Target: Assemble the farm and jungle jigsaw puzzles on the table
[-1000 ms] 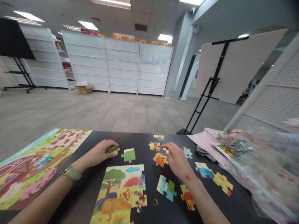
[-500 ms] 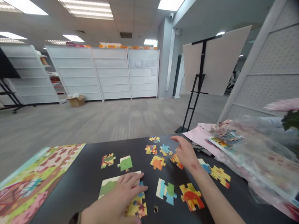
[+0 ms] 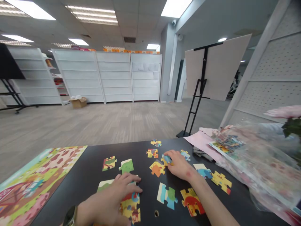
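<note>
My left hand [image 3: 117,193] lies with fingers spread over a group of joined puzzle pieces [image 3: 130,208], covering much of it. My right hand [image 3: 177,164] has its fingers curled down on a blue puzzle piece [image 3: 166,159], whose right side they hide. An orange puzzle piece [image 3: 157,169] lies just left of those fingertips. Nearer to me are a blue-and-green piece [image 3: 167,196] and a red-and-yellow piece [image 3: 192,201], the latter partly behind my right forearm. A green piece [image 3: 126,165] and a red-and-green piece [image 3: 109,163] lie beyond my left hand.
More loose pieces include a yellow one [image 3: 221,181] and a light-blue one [image 3: 185,155]. An assembled farm puzzle [image 3: 47,179] covers the black table's left side. Plastic bags [image 3: 261,160] and pink paper [image 3: 203,141] crowd the right edge. An easel [image 3: 202,81] stands behind.
My right hand has moved left and nearer to me, from pointing with the index finger to curling over the blue piece. My left hand and the joined pieces have shifted slightly left.
</note>
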Tool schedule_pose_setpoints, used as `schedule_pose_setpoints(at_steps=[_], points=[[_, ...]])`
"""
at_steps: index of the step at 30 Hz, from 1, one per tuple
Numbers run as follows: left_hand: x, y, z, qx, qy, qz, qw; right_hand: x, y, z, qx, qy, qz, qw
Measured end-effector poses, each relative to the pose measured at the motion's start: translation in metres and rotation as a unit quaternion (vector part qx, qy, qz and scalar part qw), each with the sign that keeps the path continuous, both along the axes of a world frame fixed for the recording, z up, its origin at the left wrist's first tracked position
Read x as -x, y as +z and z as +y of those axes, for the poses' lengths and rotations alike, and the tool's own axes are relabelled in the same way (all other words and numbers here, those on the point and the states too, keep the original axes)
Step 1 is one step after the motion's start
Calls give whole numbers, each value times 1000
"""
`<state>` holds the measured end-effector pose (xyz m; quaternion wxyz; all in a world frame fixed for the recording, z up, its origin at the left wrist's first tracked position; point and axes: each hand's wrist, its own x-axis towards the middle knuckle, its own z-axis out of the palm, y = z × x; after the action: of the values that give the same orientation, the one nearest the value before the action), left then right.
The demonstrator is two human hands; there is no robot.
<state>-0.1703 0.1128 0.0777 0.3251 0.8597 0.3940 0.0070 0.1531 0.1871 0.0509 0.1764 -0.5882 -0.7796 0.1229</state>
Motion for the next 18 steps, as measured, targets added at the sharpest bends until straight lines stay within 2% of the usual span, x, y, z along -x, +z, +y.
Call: schedule_pose_setpoints(at_steps=[5, 7, 10, 14, 18], points=[[0, 4, 0, -3, -3, 6, 1000, 2, 11, -14, 21, 63, 17, 998], [2, 3, 1, -4, -9, -29, 1000, 5, 11, -7, 16, 52, 31, 998], [9, -1, 6, -15, -10, -121, 992, 14, 6, 21, 4, 18, 31, 999], [21, -8, 18, -39, 57, -202, 977, 29, 0, 63, 21, -1, 9, 1000], [26, -7, 29, -109, 123, -204, 965, 32, -2, 70, 30, 19, -20, 999]])
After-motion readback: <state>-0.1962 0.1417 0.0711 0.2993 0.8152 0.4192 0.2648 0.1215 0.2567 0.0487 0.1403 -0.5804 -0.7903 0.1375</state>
